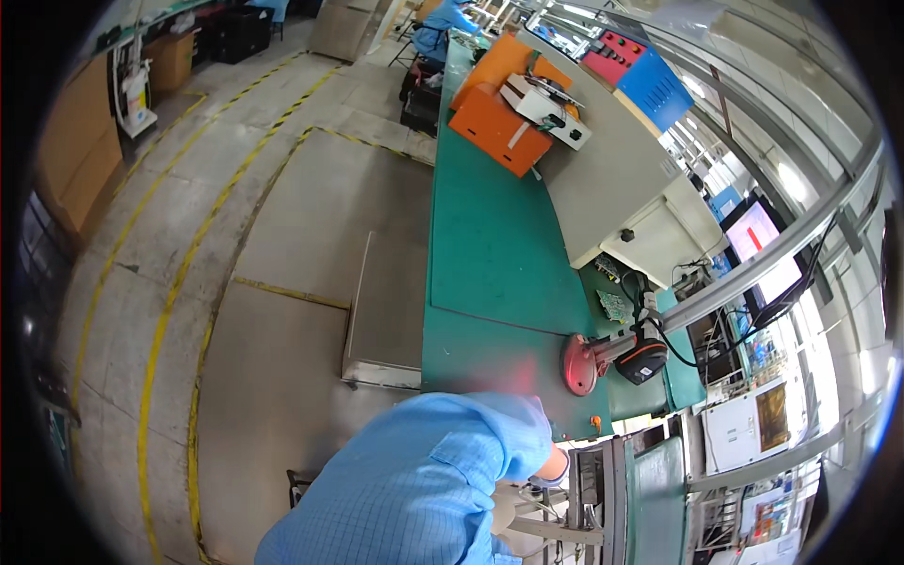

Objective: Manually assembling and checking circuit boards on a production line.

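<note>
A blue checked sleeve point(405, 480) rises from the lower edge, bends near the bench edge and turns back down. At its cuff a little of my left hand point(554, 465) shows, with a pale grey band beside it; its fingers are hidden. My right hand is not in view. Closest to the bent arm is the green bench mat point(508, 245), with a blurred red glow over its near edge. A black and red handheld scanner point(643, 356) rests beside a round red base point(579, 365). A small orange item point(595, 424) lies near the mat's corner.
A green circuit board point(614, 306) lies by the beige cabinet point(650, 226). Orange bins point(499, 130) and a white device point(546, 111) stand farther along. A metal rail point(744, 282) crosses at right, before a monitor point(753, 235). Another person point(443, 24) sits far off.
</note>
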`<state>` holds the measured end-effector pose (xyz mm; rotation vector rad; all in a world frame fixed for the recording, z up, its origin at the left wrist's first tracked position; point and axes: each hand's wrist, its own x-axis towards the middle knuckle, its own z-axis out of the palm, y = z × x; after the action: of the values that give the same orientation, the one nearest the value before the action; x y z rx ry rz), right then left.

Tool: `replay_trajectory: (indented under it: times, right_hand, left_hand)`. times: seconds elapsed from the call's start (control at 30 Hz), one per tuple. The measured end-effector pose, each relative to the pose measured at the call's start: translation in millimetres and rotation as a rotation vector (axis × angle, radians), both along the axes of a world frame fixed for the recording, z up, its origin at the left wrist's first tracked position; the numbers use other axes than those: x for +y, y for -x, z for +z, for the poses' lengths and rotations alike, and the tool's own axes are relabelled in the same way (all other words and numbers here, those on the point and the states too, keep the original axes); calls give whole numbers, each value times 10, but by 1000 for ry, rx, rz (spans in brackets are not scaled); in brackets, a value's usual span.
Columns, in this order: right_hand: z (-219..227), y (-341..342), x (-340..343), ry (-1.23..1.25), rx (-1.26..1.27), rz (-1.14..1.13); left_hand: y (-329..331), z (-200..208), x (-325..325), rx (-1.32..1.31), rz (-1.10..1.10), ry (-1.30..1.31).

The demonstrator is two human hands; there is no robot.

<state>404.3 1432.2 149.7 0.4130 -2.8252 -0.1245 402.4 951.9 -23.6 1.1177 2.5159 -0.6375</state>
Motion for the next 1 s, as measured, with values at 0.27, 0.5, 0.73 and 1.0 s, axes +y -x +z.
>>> replay_trajectory:
  times: [0.27,0.5,0.73,1.0]
  right_hand:
    - [301,-328,89,-16,56,-71]
    - [328,-335,38,-56,11,-81]
    - [-192,-762,469,13,-81,-255]
    - [-619,-961,606,62,-175,-365]
  left_hand:
    - [46,132,115,73,132,-76]
    - [546,-417,154,-43,287,-160]
    - [-200,626,-55,38,195,-276]
    - [-211,466,-8,9,2,-475]
